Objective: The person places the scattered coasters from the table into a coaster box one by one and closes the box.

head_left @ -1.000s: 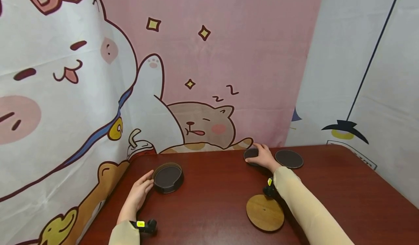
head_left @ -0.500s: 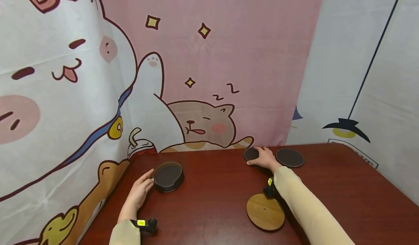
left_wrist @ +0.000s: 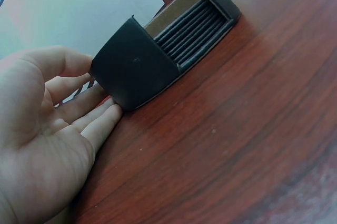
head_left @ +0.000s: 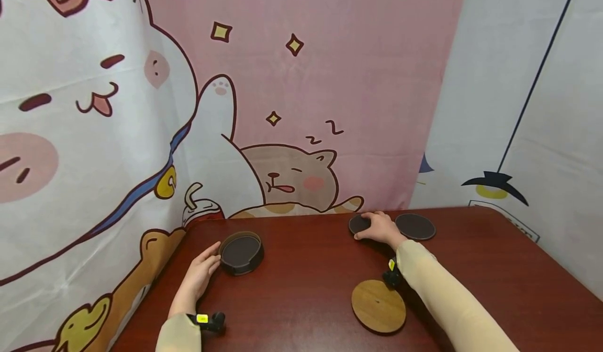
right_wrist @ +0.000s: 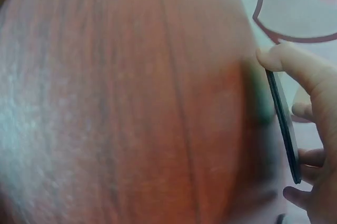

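Observation:
My left hand (head_left: 200, 274) rests its fingertips on the side of a round dark coaster holder (head_left: 242, 252) at the left of the table. In the left wrist view the holder (left_wrist: 131, 69) shows a front notch, with several dark coasters (left_wrist: 195, 32) stacked inside. At the table's far side, my right hand (head_left: 381, 230) pinches a round black coaster (head_left: 358, 227) by its edge. Seen from the right wrist, that coaster (right_wrist: 284, 129) is edge-on between thumb and fingers, a dark blurred reflection on the tabletop beside it.
Another black coaster (head_left: 415, 227) lies just right of my right hand. A round wooden disc (head_left: 378, 307) lies nearer, beside my right forearm. The glossy red-brown table (head_left: 292, 279) ends at a cartoon-printed curtain (head_left: 377, 80) behind.
My right fingers have drawn in slightly around the edge of the black coaster. The left hand stays at the holder, and the view shifts a little.

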### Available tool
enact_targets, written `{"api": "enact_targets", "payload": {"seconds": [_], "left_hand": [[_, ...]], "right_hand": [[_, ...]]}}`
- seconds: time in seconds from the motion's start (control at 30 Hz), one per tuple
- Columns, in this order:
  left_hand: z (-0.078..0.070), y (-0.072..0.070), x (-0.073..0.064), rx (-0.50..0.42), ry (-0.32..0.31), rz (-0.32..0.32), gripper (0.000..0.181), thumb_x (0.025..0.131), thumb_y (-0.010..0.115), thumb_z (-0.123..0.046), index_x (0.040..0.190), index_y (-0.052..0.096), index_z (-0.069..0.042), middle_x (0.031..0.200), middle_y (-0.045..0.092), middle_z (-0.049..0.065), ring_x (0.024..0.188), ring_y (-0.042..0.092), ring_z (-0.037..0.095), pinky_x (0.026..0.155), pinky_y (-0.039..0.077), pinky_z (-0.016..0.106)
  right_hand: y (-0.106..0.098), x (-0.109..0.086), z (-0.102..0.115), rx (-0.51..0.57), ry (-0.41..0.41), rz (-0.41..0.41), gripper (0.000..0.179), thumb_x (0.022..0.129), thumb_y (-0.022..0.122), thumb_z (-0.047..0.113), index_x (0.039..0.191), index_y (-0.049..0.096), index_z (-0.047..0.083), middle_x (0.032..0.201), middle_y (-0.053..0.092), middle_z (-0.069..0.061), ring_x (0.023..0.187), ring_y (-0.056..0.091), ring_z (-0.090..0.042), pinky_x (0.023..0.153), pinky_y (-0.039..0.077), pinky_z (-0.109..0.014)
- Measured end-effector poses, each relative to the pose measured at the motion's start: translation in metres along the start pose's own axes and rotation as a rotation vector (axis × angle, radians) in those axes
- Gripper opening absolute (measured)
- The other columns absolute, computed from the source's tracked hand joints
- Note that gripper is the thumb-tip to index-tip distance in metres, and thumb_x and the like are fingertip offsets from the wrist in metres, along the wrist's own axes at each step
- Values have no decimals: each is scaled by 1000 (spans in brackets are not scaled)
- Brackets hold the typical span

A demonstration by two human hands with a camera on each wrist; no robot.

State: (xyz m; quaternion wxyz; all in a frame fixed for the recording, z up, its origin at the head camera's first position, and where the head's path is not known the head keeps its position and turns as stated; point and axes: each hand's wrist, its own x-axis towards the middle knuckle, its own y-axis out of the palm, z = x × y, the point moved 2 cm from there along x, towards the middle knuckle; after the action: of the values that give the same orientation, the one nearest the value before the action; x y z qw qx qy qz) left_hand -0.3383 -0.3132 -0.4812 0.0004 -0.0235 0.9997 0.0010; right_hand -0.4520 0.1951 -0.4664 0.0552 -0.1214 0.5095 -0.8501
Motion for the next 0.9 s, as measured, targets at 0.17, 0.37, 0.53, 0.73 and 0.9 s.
{"api": "enact_targets", "payload": {"seconds": [0.17, 0.37, 0.53, 0.73, 0.9], "left_hand": [[1, 0, 0, 9, -10, -5, 53, 98, 42, 0, 150, 29, 3, 157, 16, 23, 139, 26, 31, 112, 27, 38], [1, 0, 0, 0, -3, 0, 54, 98, 42, 0, 150, 29, 3, 156, 15, 24, 139, 24, 33, 114, 23, 44], [3, 0, 1, -5, -2, 4, 53, 98, 42, 0, 150, 29, 3, 157, 15, 24, 140, 24, 31, 114, 24, 42], [4, -1, 1, -10, 2, 11, 53, 98, 41, 1, 150, 28, 4, 156, 15, 25, 140, 23, 32, 114, 24, 42], [3, -2, 2, -15, 4, 14, 53, 98, 42, 1, 149, 29, 4, 156, 16, 24, 139, 24, 31, 114, 24, 42]], "right_hand": [[-10, 1, 13, -13, -77, -24, 79, 69, 81, 49, 132, 60, 7, 136, 44, -29, 121, 40, -49, 91, 43, -64], [-23, 1, 37, -17, -155, -43, 76, 68, 81, 48, 131, 62, 11, 141, 41, -30, 127, 36, -49, 95, 41, -61], [-28, -3, 57, -3, -211, -49, 74, 68, 81, 48, 130, 62, 12, 141, 42, -27, 127, 37, -46, 94, 43, -57], [-27, -4, 71, 7, -251, -40, 73, 67, 81, 50, 128, 63, 14, 140, 43, -27, 125, 40, -43, 92, 45, -53], [-23, -5, 78, 17, -240, -32, 73, 67, 81, 49, 129, 63, 16, 142, 40, -27, 124, 40, -42, 90, 46, -53]]}}
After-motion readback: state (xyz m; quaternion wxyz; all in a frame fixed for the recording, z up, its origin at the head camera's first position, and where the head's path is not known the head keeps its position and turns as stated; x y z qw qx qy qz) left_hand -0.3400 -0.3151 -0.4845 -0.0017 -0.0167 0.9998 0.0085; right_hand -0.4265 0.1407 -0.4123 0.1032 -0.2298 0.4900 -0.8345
